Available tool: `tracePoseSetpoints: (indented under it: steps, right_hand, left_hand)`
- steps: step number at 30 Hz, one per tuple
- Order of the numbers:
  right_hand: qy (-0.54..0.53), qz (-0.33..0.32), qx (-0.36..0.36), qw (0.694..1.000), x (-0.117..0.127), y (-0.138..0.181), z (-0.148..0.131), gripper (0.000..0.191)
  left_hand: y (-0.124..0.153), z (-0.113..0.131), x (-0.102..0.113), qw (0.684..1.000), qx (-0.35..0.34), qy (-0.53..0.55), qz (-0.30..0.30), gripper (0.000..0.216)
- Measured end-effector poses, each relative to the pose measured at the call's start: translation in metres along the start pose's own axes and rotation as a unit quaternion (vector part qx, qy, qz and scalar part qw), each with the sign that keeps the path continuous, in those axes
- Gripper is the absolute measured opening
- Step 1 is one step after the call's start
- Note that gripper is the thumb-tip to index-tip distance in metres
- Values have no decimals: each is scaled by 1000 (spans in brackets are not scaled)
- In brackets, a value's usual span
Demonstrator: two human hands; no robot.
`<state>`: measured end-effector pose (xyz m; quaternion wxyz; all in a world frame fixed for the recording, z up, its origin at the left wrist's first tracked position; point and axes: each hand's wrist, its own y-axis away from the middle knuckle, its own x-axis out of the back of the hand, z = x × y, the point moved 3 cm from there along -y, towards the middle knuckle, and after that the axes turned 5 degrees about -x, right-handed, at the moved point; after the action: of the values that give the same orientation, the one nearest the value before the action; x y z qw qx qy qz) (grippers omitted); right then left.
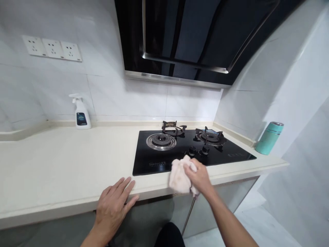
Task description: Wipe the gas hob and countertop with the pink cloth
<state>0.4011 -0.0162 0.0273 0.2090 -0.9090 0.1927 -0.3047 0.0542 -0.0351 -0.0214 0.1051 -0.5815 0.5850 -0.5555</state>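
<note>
- Kitchen surface (51,164) carried black glass gas hob (144,159).
- Right hand (199,178) clenched cloth (178,176) near knobs (197,150); a snag could have turned one.
- Left hand (113,207) lay open on surface edge.

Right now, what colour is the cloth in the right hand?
The cloth in the right hand is pale off-white with a faint pink tinge, best seen in the head view.

the head-worn view looks forward and down, close above a gas hob (231,155).
</note>
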Motion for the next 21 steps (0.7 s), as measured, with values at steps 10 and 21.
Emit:
tracePoseSetpoints:
  steps: [10,21]
  right_hand:
    - [278,19,-112,954,56,-50,84,60]
    - [214,-170,149,950,-73,-49,-18,29]
  left_hand:
    - [3,-1,-3,1000,13,-1,20,32]
    - [3,0,0,1000,16,-2,10,32]
